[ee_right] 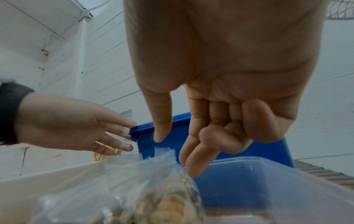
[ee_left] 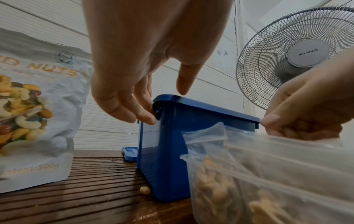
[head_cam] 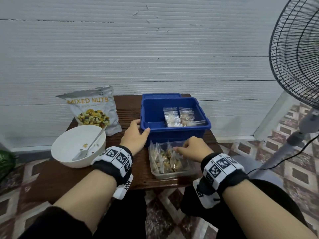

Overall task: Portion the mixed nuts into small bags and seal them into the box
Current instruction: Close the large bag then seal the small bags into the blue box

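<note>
An open blue box [head_cam: 174, 133] stands mid-table with several filled small bags [head_cam: 179, 117] lying in its right half. In front of it a clear tub [head_cam: 172, 175] holds several more filled small bags [head_cam: 165, 161] standing on end. My left hand [head_cam: 142, 126] rests at the box's near-left corner [ee_left: 159, 100], its fingers [ee_left: 147, 118] fairly straight against the side and the thumb just above the rim. My right hand [head_cam: 179, 150] hovers over the tub. Its thumb and forefinger straddle one bag's top [ee_right: 162, 151] without closing on it; the last two fingers are curled.
A mixed nuts pouch [head_cam: 93, 109] stands at the back left. Near it is a white bowl [head_cam: 69, 163] with a spoon [head_cam: 86, 149]. The blue lid [head_cam: 161, 95] lies behind the box. A loose nut [ee_left: 145, 190] lies by the box. A standing fan [head_cam: 296, 54] is at the right.
</note>
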A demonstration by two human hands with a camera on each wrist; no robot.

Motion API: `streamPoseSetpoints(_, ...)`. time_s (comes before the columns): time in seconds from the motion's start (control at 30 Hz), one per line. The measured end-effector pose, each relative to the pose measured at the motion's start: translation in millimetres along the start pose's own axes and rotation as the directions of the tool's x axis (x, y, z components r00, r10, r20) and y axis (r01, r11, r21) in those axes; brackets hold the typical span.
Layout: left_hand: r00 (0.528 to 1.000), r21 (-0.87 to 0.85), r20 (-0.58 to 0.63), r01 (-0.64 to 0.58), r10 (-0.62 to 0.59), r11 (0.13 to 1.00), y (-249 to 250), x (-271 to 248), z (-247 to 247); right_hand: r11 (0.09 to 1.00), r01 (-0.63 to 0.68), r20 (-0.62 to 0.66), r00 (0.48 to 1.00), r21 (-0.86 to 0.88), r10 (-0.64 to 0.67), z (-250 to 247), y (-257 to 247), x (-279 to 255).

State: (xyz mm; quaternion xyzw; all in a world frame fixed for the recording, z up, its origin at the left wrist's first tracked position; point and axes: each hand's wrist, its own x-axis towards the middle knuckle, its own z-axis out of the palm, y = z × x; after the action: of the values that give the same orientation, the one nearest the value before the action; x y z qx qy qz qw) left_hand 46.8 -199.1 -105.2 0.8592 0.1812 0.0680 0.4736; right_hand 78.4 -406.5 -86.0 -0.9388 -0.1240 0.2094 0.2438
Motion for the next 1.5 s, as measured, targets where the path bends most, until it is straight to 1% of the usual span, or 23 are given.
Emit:
streamPoseSetpoints(0.13, 1.0, -0.006, -0.025, 0.014, -0.015, 1.0, -1, 0, 1, 0.999, -0.048, -0.005, 0.999, -0.02, 0.048, 8, -5, -6)
streamPoseSetpoints(0.23, 0.997, 0.002, -0.063, 0.035, -0.035, 0.999, 1, 0, 0, 0.998, -0.031, -0.007, 1.0, -0.052, 0.031, 16, -9, -10)
streamPoseSetpoints(0.37, 0.992, 0.023, -0.125, 0.027, -0.024, 0.999, 3, 1, -2, 0.997, -0.023, -0.02, 1.0, -0.071, 0.022, 26, -8, -7)
streamPoseSetpoints(0.53, 0.976, 0.024, -0.218, 0.006, 0.0, 1.0, 0, 6, -3, 0.997, -0.053, 0.011, 0.999, -0.051, 0.053, 14, -7, -3)
streamPoseSetpoints(0.63, 0.964, 0.03, -0.26, -0.054, 0.06, 0.998, 0, 5, -1, 0.998, -0.068, 0.013, 0.998, -0.018, 0.068, 4, -2, 1)
streamPoseSetpoints(0.73, 0.94, 0.039, -0.285, -0.187, 0.19, 0.982, 6, -1, 2, 0.997, -0.076, -0.018, 0.997, 0.025, 0.077, -7, 1, 4)
streamPoseSetpoints(0.83, 0.921, 0.026, -0.244, -0.308, 0.305, 0.951, 14, -10, 7, 0.995, -0.058, -0.053, 0.997, 0.076, 0.062, -18, 3, 4)
streamPoseSetpoints(0.9, 0.925, 0.008, -0.212, -0.322, 0.316, 0.947, 17, -14, 8, 0.994, -0.051, -0.053, 0.997, 0.102, 0.056, -25, 4, 2)
streamPoseSetpoints(0.97, 0.939, -0.024, -0.182, -0.301, 0.291, 0.953, 16, -17, 7, 0.991, -0.058, -0.037, 0.997, 0.119, 0.063, -29, 5, 1)
streamPoseSetpoints(1.07, 0.969, -0.064, -0.121, -0.226, 0.218, 0.972, 9, -21, 2, 0.992, -0.058, -0.007, 0.998, 0.111, 0.059, -30, 5, 0)
streamPoseSetpoints(1.17, 0.991, -0.074, -0.017, -0.136, 0.136, 0.988, 0, -23, -2, 0.994, -0.031, 0.01, 0.999, 0.1, 0.03, -28, 6, 0)
streamPoseSetpoints(1.27, 0.993, 0.026, 0.1, -0.067, 0.064, 0.997, -6, -26, 0, 0.991, -0.008, 0.029, 1.0, 0.132, 0.004, -25, 4, 0)
streamPoseSetpoints(1.33, 0.989, 0.058, 0.144, -0.048, 0.039, 0.997, -7, -29, 2, 0.99, -0.001, 0.032, 0.999, 0.143, -0.003, -24, 3, 0)
streamPoseSetpoints(1.4, 0.987, 0.029, 0.16, -0.037, 0.032, 0.999, -5, -31, 4, 0.989, -0.001, 0.028, 1.0, 0.15, -0.003, -23, 2, 0)
streamPoseSetpoints(1.5, 0.981, -0.01, 0.182, -0.059, 0.06, 0.998, 1, -33, 7, 0.986, -0.004, 0.017, 1.0, 0.165, 0.001, -23, 3, 0)
